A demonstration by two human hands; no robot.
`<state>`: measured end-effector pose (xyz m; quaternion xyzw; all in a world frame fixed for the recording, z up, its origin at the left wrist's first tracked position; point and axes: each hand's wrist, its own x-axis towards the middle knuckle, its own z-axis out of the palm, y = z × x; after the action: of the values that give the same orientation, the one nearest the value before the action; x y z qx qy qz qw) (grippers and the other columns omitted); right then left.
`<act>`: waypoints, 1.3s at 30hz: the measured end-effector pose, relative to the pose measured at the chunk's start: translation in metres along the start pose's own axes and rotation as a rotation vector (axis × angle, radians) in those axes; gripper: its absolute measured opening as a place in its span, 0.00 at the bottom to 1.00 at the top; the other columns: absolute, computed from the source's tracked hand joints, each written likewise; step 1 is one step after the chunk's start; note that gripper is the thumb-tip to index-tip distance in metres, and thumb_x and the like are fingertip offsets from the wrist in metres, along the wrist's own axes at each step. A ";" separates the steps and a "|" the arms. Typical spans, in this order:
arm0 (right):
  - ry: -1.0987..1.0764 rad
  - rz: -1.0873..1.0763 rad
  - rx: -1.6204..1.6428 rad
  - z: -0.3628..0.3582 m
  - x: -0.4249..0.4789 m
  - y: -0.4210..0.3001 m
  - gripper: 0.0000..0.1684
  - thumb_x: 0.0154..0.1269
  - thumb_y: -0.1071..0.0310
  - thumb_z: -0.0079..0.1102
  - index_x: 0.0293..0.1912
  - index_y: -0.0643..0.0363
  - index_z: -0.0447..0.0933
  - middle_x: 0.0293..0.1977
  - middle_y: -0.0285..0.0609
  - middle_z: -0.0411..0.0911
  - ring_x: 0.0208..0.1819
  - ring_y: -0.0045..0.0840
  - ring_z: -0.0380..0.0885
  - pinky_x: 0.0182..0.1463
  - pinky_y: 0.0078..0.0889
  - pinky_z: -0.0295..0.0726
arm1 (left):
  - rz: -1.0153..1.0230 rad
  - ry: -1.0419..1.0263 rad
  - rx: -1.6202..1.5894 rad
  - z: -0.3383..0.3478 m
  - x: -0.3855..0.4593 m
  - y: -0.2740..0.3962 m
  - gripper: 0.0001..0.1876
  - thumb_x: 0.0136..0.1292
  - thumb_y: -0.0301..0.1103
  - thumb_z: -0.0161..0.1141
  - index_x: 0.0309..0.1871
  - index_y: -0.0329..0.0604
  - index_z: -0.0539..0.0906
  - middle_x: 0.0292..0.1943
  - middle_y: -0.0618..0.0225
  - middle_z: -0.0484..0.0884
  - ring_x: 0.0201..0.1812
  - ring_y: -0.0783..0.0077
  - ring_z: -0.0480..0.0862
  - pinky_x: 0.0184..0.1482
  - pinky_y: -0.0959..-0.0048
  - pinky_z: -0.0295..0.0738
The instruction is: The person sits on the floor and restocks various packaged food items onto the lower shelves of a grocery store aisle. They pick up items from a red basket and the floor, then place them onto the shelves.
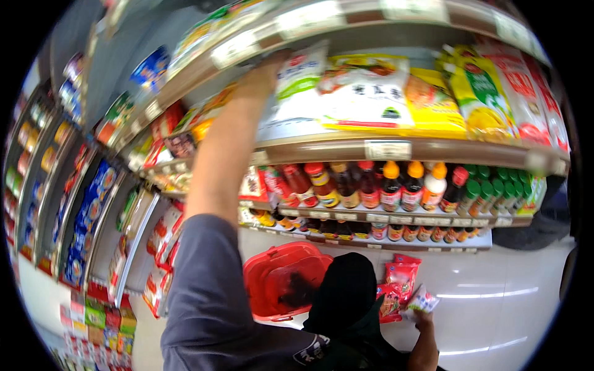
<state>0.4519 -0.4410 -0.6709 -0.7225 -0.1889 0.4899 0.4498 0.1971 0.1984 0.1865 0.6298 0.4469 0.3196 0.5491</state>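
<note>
High up, my left hand [274, 64] reaches into the shelf at the left edge of a white and green packet [301, 83]. Its fingers are blurred and partly hidden, so a grip on the packet cannot be made out. Beside that packet lie a large white and yellow bag [366, 92] and a yellow bag [434, 106]. Down at the lower right, my right hand [423, 318] holds a small white packet [423, 300] above the floor. Red packets [401, 276] lie close to that hand.
A red plastic basket [264, 278] with something dark inside stands on the tiled floor [492, 278]. Rounded black cloth [350, 287] partly covers it. Sauce bottles [391, 185] line the shelf below, behind a protruding shelf edge [325, 147]. Stocked side shelves [88, 218] stand left.
</note>
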 end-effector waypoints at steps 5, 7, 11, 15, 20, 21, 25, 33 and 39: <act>-0.120 0.192 0.118 0.000 -0.078 -0.057 0.22 0.62 0.73 0.61 0.56 0.59 0.73 0.48 0.44 0.78 0.47 0.38 0.77 0.49 0.47 0.76 | 0.010 0.104 -0.154 -0.043 -0.021 -0.046 0.21 0.75 0.50 0.50 0.52 0.41 0.80 0.44 0.59 0.87 0.38 0.63 0.88 0.45 0.61 0.85; -0.162 -0.066 -0.220 -0.001 -0.101 -0.077 0.22 0.62 0.73 0.59 0.57 0.59 0.73 0.49 0.46 0.77 0.50 0.40 0.74 0.55 0.48 0.71 | 0.014 0.126 -0.196 -0.052 -0.030 -0.049 0.20 0.75 0.49 0.51 0.52 0.41 0.80 0.44 0.59 0.87 0.39 0.64 0.88 0.46 0.61 0.85; -0.070 -0.834 -0.913 -0.009 -0.144 -0.115 0.24 0.62 0.74 0.54 0.59 0.58 0.73 0.53 0.48 0.75 0.58 0.42 0.69 0.68 0.49 0.62 | 0.032 0.089 -0.266 -0.047 -0.035 -0.044 0.19 0.74 0.48 0.53 0.53 0.41 0.80 0.45 0.59 0.87 0.40 0.64 0.88 0.47 0.61 0.85; -0.011 -0.973 -1.248 -0.007 -0.155 -0.132 0.26 0.62 0.74 0.52 0.61 0.58 0.72 0.51 0.49 0.76 0.57 0.45 0.69 0.71 0.52 0.57 | 0.100 -0.103 -0.337 -0.056 -0.038 -0.052 0.17 0.72 0.43 0.58 0.54 0.41 0.79 0.47 0.59 0.87 0.44 0.67 0.88 0.49 0.63 0.85; 0.016 -0.770 -1.266 -0.002 -0.146 -0.153 0.27 0.62 0.74 0.53 0.62 0.58 0.71 0.52 0.48 0.76 0.57 0.44 0.70 0.70 0.50 0.60 | 0.315 -0.280 0.072 -0.048 -0.052 -0.045 0.24 0.57 0.39 0.74 0.56 0.44 0.81 0.50 0.63 0.87 0.47 0.71 0.87 0.48 0.68 0.84; 0.011 -0.737 -1.255 0.002 -0.142 -0.157 0.27 0.62 0.74 0.54 0.62 0.58 0.71 0.52 0.48 0.76 0.57 0.44 0.70 0.69 0.49 0.61 | 0.517 -0.260 0.267 -0.053 -0.051 -0.048 0.24 0.56 0.37 0.75 0.55 0.44 0.82 0.49 0.63 0.87 0.44 0.71 0.87 0.46 0.67 0.84; 0.026 -0.612 -1.216 0.006 -0.132 -0.171 0.27 0.62 0.75 0.55 0.62 0.58 0.71 0.52 0.48 0.76 0.56 0.42 0.72 0.68 0.48 0.63 | 0.022 -0.169 -0.246 -0.043 -0.063 -0.031 0.22 0.56 0.36 0.74 0.53 0.43 0.82 0.47 0.62 0.87 0.41 0.68 0.88 0.42 0.63 0.84; 0.036 -0.482 -1.112 0.014 -0.123 -0.184 0.29 0.61 0.75 0.58 0.63 0.59 0.70 0.52 0.47 0.77 0.56 0.40 0.74 0.66 0.45 0.67 | -0.012 -0.065 -0.417 -0.042 -0.073 -0.032 0.20 0.58 0.36 0.73 0.53 0.42 0.81 0.47 0.61 0.87 0.41 0.67 0.88 0.41 0.61 0.85; 0.058 -0.419 -1.023 0.017 -0.118 -0.191 0.30 0.61 0.76 0.59 0.64 0.59 0.69 0.53 0.46 0.77 0.55 0.38 0.75 0.64 0.43 0.70 | 0.023 -0.051 -0.439 -0.046 -0.077 -0.035 0.18 0.61 0.35 0.71 0.53 0.42 0.80 0.47 0.60 0.87 0.40 0.66 0.89 0.41 0.59 0.86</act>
<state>0.4159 -0.4175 -0.4501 -0.8092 -0.5298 0.2156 0.1344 0.1183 0.1462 0.1682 0.5083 0.3453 0.3993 0.6804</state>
